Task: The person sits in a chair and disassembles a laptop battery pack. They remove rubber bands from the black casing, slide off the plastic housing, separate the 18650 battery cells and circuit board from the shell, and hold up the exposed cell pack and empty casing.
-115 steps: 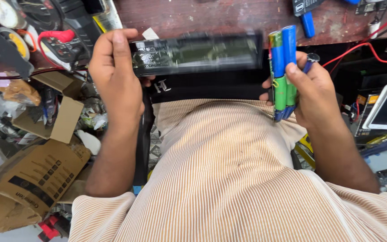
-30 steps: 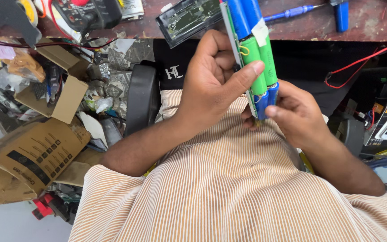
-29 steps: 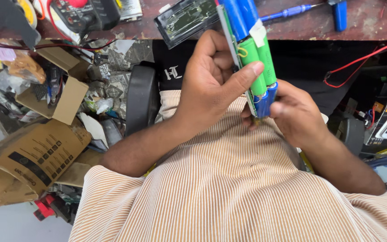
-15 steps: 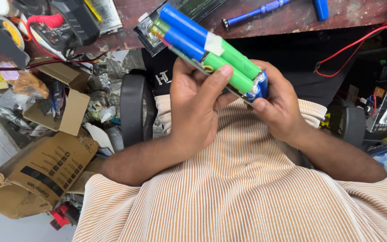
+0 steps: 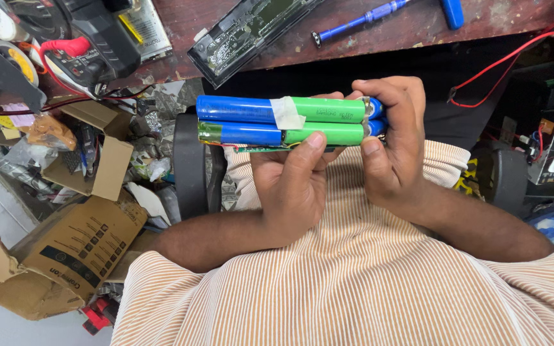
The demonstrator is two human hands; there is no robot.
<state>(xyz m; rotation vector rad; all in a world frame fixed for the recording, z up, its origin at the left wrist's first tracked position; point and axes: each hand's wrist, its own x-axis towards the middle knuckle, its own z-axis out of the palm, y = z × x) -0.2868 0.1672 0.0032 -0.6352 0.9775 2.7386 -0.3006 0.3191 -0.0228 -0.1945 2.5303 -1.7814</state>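
Observation:
A battery pack [image 5: 270,120] of blue and green cylindrical cells, taped together with a strip of pale tape, lies horizontal in front of my chest. My left hand [image 5: 293,186] grips it from below near the middle, thumb on the lower green cell. My right hand [image 5: 389,144] wraps the pack's right end, covering the cell tips there. A thin circuit strip with wires runs along the pack's underside, partly hidden by my fingers.
A black open casing [image 5: 245,35] lies on the reddish workbench [image 5: 379,32], with a blue screwdriver [image 5: 367,16] beside it. A multimeter with red leads [image 5: 91,45] sits at upper left. Cardboard boxes [image 5: 65,250] and clutter fill the floor at left. Red wire [image 5: 514,57] at right.
The black casing left my left hand and now lies on the bench. The battery pack, first upright in my right hand, has turned horizontal, and both hands now hold it.

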